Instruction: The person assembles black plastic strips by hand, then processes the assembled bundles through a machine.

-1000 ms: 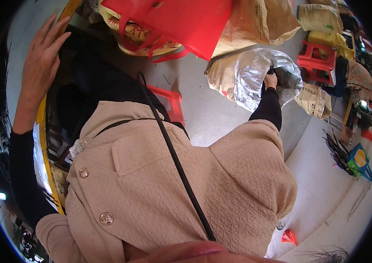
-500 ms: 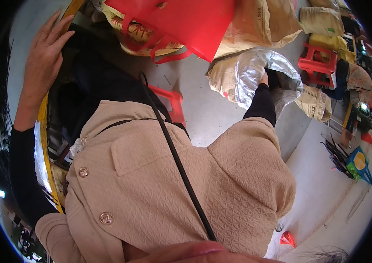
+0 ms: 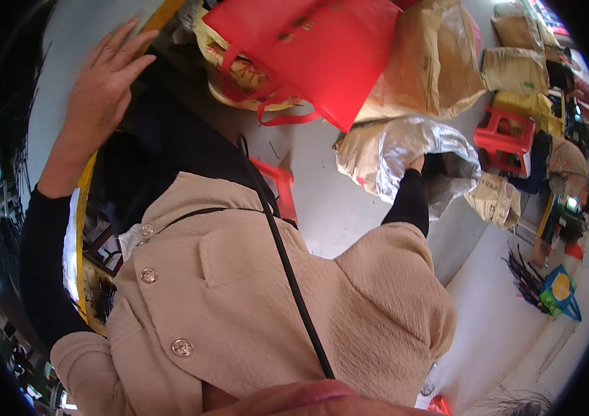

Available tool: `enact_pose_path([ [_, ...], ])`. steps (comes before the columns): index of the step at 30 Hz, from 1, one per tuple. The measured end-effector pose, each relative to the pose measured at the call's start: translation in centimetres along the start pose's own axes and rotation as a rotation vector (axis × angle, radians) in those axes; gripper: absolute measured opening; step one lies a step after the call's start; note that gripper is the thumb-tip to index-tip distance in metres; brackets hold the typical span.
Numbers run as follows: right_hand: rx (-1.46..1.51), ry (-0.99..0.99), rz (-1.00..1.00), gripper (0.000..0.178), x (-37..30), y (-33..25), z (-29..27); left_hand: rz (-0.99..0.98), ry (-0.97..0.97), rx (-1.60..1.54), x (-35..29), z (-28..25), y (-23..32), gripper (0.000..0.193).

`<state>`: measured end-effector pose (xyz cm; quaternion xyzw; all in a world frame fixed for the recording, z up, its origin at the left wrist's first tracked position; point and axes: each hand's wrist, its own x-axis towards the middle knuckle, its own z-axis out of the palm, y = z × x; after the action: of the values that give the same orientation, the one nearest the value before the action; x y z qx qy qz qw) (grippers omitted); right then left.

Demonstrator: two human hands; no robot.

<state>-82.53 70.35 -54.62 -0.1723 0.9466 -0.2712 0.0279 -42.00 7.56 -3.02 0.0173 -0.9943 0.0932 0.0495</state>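
My left hand (image 3: 104, 87) lies with fingers stretched out on the pale table top (image 3: 72, 41), close to its yellow edge. It holds nothing. On the right, my right arm reaches down to a tan sack with a shiny silver lining (image 3: 391, 149), which lies on the floor with its mouth gaping. At that mouth, beside the lining, part of my right hand (image 3: 416, 164) shows. Its fingers are hidden, so what they hold cannot be made out. The inside of the sack looks dark.
A red carrier bag (image 3: 322, 55) rests on a yellow printed sack, with a large tan sack (image 3: 440, 62) beside it. Red plastic stools (image 3: 506, 139) stand on the floor. A smaller sack (image 3: 495, 201) lies at right. Another person (image 3: 568, 163) sits farther off.
The view has shifted, so most things appear lower in it. My right hand remains at the sack's mouth, and the left still rests on the table.
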Motion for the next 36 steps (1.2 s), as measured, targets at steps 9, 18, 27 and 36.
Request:
enact_pose_path([
  [9, -0.097, 0.258, 0.455, 0.028, 0.2, -22.2, -11.6, -0.054, 0.039, -0.074, -1.6, 0.2, -0.7, 0.04],
  [18, -0.044, 0.219, -0.634, 0.063, -6.0, -47.1, -10.6, -0.006, 0.091, -0.225, -1.4, 1.3, -1.5, 0.037],
  [27, -0.331, 0.071, -0.742, 0.038, -1.8, -48.9, -7.2, 0.001, 0.113, -0.256, -1.6, 1.4, -1.7, 0.037],
  [36, -0.096, 0.398, -0.438, 0.026, 9.2, -55.8, -15.7, 0.002, 0.136, -0.245, -1.5, 1.3, -1.7, 0.033],
])
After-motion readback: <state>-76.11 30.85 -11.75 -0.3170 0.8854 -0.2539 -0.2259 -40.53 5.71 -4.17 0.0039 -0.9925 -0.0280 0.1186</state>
